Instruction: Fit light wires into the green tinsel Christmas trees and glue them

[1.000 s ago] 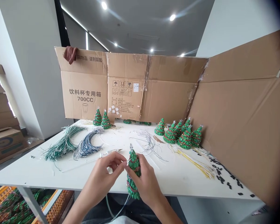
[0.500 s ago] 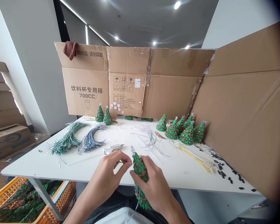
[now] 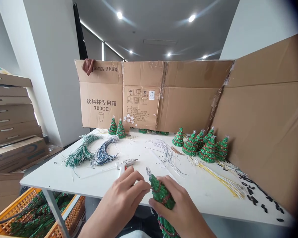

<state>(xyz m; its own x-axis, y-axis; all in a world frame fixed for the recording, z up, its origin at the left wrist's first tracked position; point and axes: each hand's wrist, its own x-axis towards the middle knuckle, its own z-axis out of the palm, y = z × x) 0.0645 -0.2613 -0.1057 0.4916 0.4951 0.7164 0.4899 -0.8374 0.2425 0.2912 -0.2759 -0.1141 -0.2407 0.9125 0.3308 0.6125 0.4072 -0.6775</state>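
A miniature Christmas tree [image 3: 161, 193], green with red garland and a clear tip, leans in my right hand [image 3: 180, 201]. The fingers and thumb of that hand wrap round its middle. Just left of the tree's upper part, my left hand [image 3: 125, 193] is closed in a pinch, its fingertips at the branches. The thin wire it pinches is mostly hidden behind the fingers. Beyond my left hand, a white glue gun [image 3: 124, 164] lies on the white table [image 3: 201, 188].
Bundles of green wires [image 3: 83, 152] and blue wires [image 3: 103, 153] lie left, yellow wires [image 3: 221, 178] right. Several finished trees [image 3: 208, 148] stand back right, two trees [image 3: 116, 128] back left. Cardboard walls [image 3: 188, 105] enclose the back. An orange crate [image 3: 22, 205] sits lower left.
The view has turned slightly left and up. My left hand has rolled over, so the wire seen between its fingers before is now mostly hidden. My right hand keeps hold of the tree.
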